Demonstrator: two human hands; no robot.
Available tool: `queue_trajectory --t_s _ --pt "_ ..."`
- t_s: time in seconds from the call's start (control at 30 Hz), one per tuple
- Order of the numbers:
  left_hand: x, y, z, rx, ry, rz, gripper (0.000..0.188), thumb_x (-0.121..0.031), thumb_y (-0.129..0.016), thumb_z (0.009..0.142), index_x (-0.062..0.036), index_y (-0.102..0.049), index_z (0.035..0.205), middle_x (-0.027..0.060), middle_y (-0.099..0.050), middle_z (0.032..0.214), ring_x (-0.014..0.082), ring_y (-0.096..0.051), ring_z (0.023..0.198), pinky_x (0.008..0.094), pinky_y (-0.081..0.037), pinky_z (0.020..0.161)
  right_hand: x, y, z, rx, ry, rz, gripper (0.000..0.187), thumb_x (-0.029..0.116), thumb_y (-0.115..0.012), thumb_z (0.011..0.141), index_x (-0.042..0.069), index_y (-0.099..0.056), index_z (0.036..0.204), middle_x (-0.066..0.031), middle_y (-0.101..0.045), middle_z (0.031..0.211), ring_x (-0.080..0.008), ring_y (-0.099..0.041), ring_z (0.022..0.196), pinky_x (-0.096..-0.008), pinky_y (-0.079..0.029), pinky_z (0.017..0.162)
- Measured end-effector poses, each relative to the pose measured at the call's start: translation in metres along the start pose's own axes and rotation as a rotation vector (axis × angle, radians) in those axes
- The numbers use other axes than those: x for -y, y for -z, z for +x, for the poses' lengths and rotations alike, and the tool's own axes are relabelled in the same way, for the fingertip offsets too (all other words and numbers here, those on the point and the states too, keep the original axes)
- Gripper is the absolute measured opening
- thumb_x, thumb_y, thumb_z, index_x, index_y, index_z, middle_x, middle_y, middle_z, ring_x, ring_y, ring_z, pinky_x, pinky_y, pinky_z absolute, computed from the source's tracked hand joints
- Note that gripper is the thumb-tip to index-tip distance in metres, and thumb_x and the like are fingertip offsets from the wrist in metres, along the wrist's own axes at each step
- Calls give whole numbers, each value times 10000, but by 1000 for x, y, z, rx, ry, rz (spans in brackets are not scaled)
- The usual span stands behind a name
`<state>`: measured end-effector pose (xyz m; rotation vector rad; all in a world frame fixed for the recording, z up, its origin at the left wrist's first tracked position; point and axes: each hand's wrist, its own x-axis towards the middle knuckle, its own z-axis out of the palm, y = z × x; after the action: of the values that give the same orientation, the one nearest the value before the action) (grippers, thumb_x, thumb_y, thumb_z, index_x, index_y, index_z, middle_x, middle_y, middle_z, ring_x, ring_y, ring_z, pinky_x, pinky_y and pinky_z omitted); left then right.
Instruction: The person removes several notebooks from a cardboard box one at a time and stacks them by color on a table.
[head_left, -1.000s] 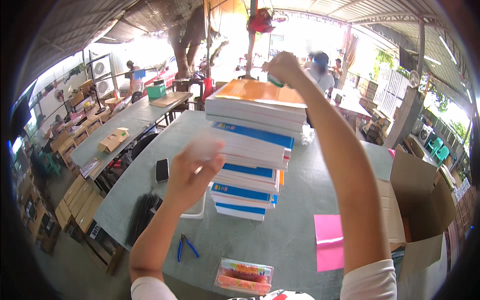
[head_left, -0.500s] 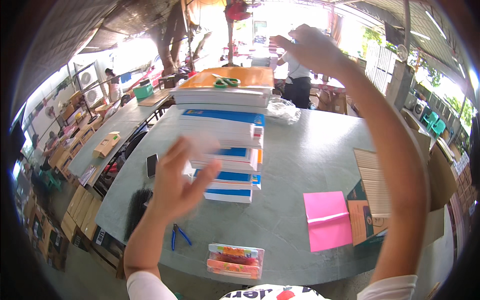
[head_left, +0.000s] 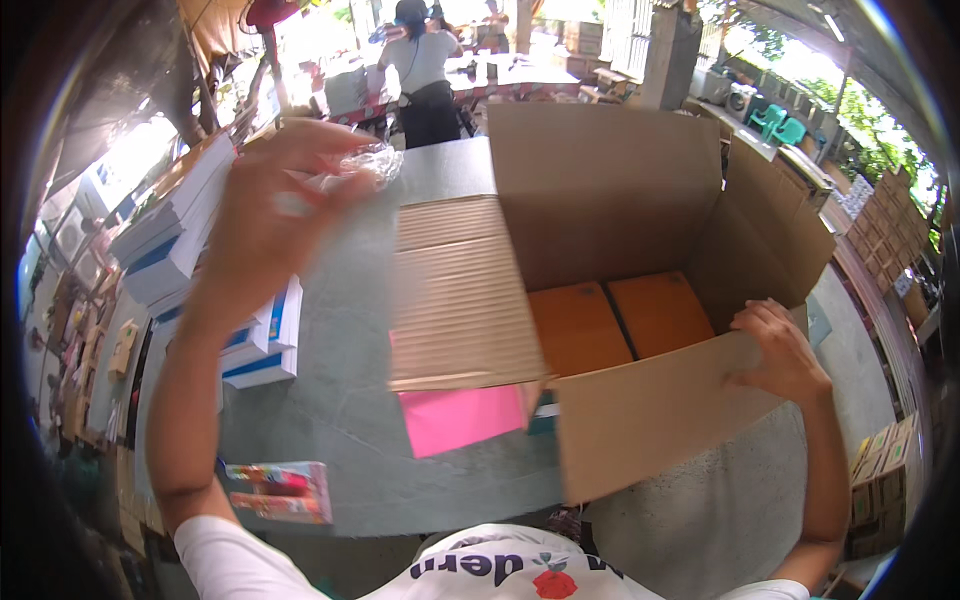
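My right hand [head_left: 785,355] grips the near flap of an open cardboard box [head_left: 640,430], thumb on the outside and fingers over its edge. Inside the box lie two orange-covered stacks [head_left: 578,328] side by side, a dark gap between them. My left hand [head_left: 285,190], smeared by motion, is raised by the stacked books [head_left: 262,362]. Its thumb and fingers are apart, and I see nothing held. Just beyond it shows some crumpled clear plastic [head_left: 378,162]. The box's corrugated left flap [head_left: 462,290] folds out over a pink sheet [head_left: 465,418].
A clear pack with red and orange contents [head_left: 278,492] lies near the grey table's [head_left: 380,500] front edge. Another person [head_left: 425,75] stands at a far table. Green plastic chairs [head_left: 778,122] stand at the back right, and boxes [head_left: 885,455] at the right.
My view has swung right, bringing the box's inside into sight. The right hand has come down from up high onto the box flap. The left hand has risen.
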<state>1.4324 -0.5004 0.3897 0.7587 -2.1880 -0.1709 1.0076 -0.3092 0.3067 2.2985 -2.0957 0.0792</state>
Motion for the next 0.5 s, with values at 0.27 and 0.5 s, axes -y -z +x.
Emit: queue_trajectory --t_s 0.27,0.5 --pt "16 6 106 -131 112 551 333 -315 -626 783 -15 -614 927 166 -644 800 279 -631 708 369 -486 692 -65 -56 -17 -288 136 63 670 635 -691 547 27 -416 608 -135 -436 634 -328 -454 649 -408 -346 592" --pt "163 160 -18 -251 755 1231 283 -261 -455 871 -34 -604 950 217 -626 861 381 -605 833 477 -473 733 -74 -79 17 -514 246 120 540 543 -469 827 61 -444 583 -115 -473 616 -319 -492 583 -446 -369 512"
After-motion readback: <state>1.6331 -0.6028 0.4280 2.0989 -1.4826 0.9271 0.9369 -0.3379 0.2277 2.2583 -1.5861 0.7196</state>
